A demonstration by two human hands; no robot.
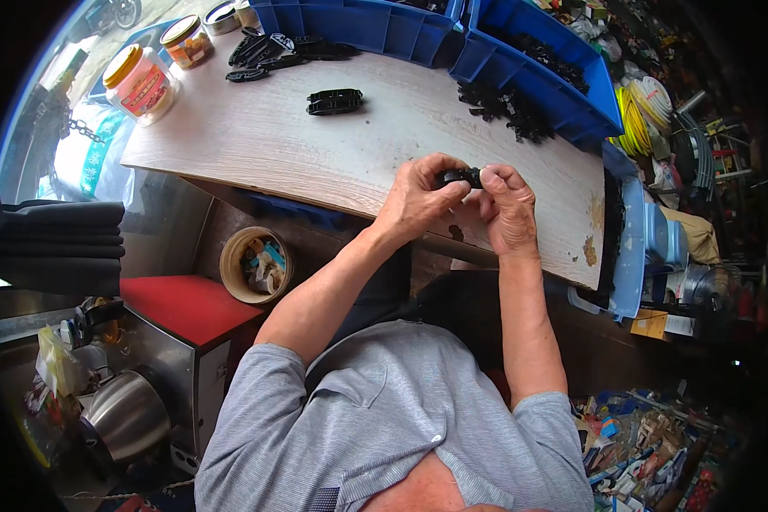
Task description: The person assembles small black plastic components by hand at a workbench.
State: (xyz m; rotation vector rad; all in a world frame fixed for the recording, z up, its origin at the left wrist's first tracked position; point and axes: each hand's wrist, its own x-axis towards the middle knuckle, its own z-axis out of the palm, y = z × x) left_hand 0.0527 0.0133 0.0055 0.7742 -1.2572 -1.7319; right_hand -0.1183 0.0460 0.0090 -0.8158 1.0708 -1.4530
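Over the front edge of the pale wooden table [264, 145], both hands hold one small black plastic part [457, 178] between them. My left hand [422, 194] pinches its left end with thumb and fingers. At its right end my right hand [510, 205] grips it with thumb and bent fingers. The fingers cover much of the part, so its full shape is hidden. Farther back on the table lies a pair of long black plastic pieces [334, 101], side by side. A pile of similar black pieces [269, 53] rests at the far left.
Two blue bins [538, 77] with black parts stand along the back. Loose small black parts [508, 109] are heaped before the right one. Jars [141, 85] stand at the far left corner. Below the table are a round bucket [257, 264] and a red-topped cabinet [179, 303].
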